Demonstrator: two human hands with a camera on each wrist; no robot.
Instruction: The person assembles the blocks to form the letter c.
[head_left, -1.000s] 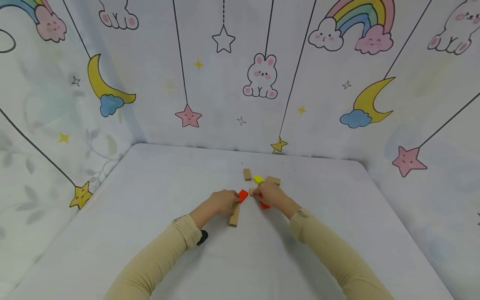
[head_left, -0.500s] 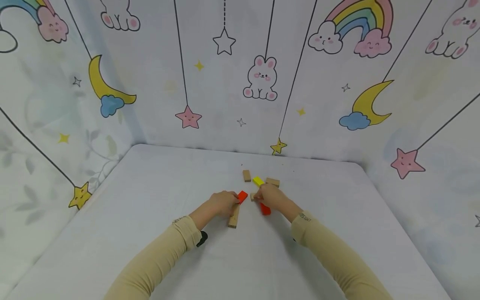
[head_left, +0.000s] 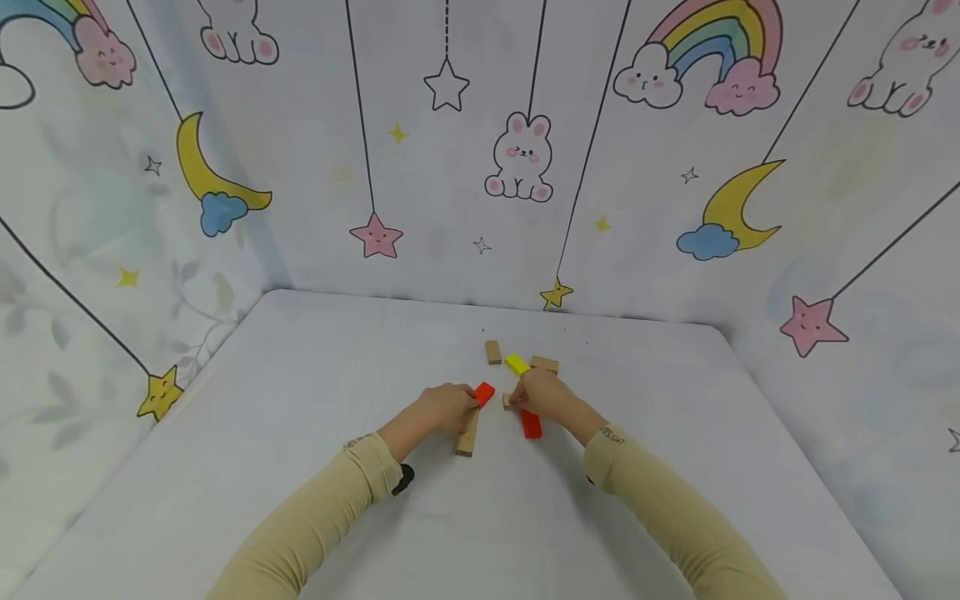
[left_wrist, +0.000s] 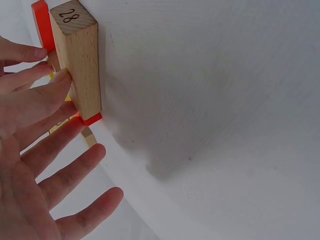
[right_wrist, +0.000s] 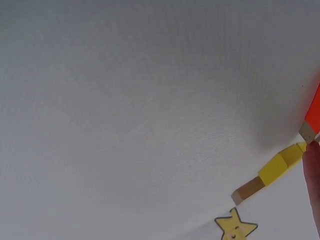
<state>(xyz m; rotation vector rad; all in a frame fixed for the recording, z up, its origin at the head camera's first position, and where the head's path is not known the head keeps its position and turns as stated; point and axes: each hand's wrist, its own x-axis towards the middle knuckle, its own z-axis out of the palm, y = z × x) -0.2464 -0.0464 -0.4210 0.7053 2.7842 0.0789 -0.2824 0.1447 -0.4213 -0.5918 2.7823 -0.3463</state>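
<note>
My left hand point(head_left: 444, 407) holds a long wooden block point(left_wrist: 84, 67) marked 28, thumb against its side and the other fingers spread. One red block point(head_left: 485, 393) sits at the far end of that block, by the left fingertips. With its fingertips, my right hand point(head_left: 546, 392) pinches a small-looking wooden block point(head_left: 507, 402), mostly hidden by the hand. A second red block point(head_left: 532, 425) lies just under the right hand, on the near side. In the right wrist view only one finger point(right_wrist: 312, 175) of that hand shows, at the right edge.
Beyond the hands lie a yellow block point(head_left: 517, 364), a wooden block point(head_left: 492, 352) to its left and another wooden block point(head_left: 545, 363) to its right. A white cloth covers the table point(head_left: 337, 350). Printed fabric walls point(head_left: 420, 183) stand behind and at the sides.
The wooden block at my right fingertips and the red block beside it have slid slightly toward me. My left hand and its blocks have stayed almost still.
</note>
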